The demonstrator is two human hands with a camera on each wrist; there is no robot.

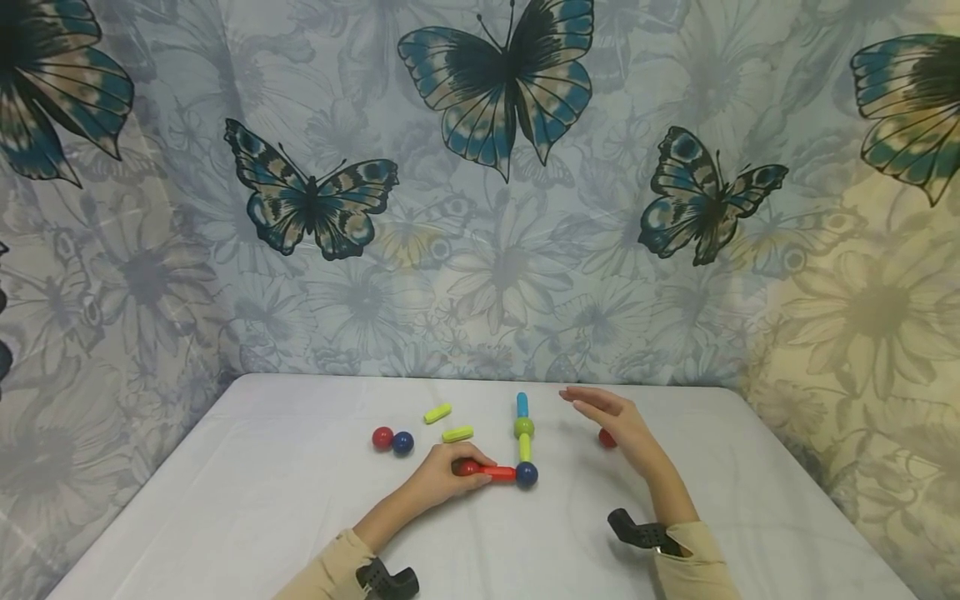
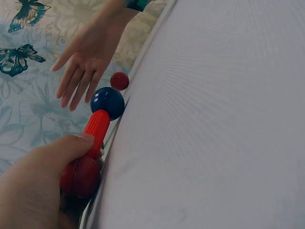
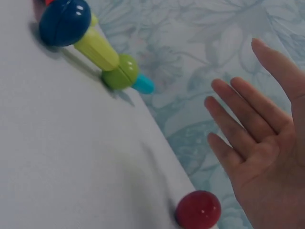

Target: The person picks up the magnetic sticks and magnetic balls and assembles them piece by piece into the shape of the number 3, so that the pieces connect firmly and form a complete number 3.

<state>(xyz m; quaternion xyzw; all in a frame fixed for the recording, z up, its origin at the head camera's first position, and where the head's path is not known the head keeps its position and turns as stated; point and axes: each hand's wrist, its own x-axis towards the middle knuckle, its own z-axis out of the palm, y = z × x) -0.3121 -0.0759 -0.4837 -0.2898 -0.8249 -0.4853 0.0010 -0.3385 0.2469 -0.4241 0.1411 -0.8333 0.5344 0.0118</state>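
Observation:
My left hand [image 1: 442, 477] grips the near end of a red rod [image 2: 97, 128], its thumb along the rod and a red ball [image 2: 82, 177] at that end. The rod's other end meets a dark blue ball [image 1: 527, 475]. From there a yellow-green rod [image 1: 525, 448] leads back to a green ball [image 1: 523, 428], and a light blue rod [image 1: 522, 405] extends past it. My right hand [image 1: 617, 423] is held to the right of this chain with fingers extended, holding nothing. Partly behind it in the head view lies another red ball [image 3: 198, 210].
On the white table [image 1: 187, 500], a loose red ball [image 1: 382, 438] and a dark blue ball [image 1: 403, 443] sit side by side at the left. Two yellow-green rods [image 1: 438, 413] lie behind my left hand. A butterfly-patterned cloth [image 1: 487, 275] hangs behind the table.

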